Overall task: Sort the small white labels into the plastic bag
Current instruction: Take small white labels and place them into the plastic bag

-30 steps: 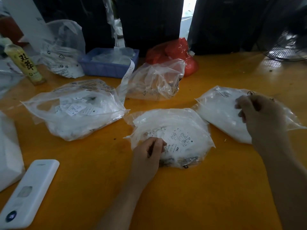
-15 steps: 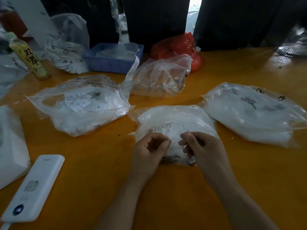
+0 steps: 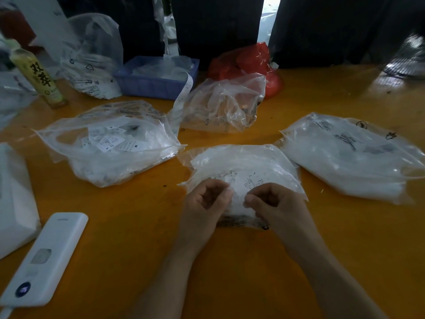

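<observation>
hands: left hand (image 3: 204, 199) and right hand (image 3: 273, 201) both curled, pinching the middle plastic bag (image 3: 243, 166) | bag: flat on orange table (image 3: 138, 226), stuffed with white labels (image 3: 239, 194)

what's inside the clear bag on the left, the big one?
The clear bag holds loose small white labels with black print, two showing S and M, atop a white heap. What lies deeper is hidden by glare and folds.

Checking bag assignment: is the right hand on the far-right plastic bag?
No. The right hand and left hand both pinch the middle plastic bag; the far-right bag lies untouched.
</observation>
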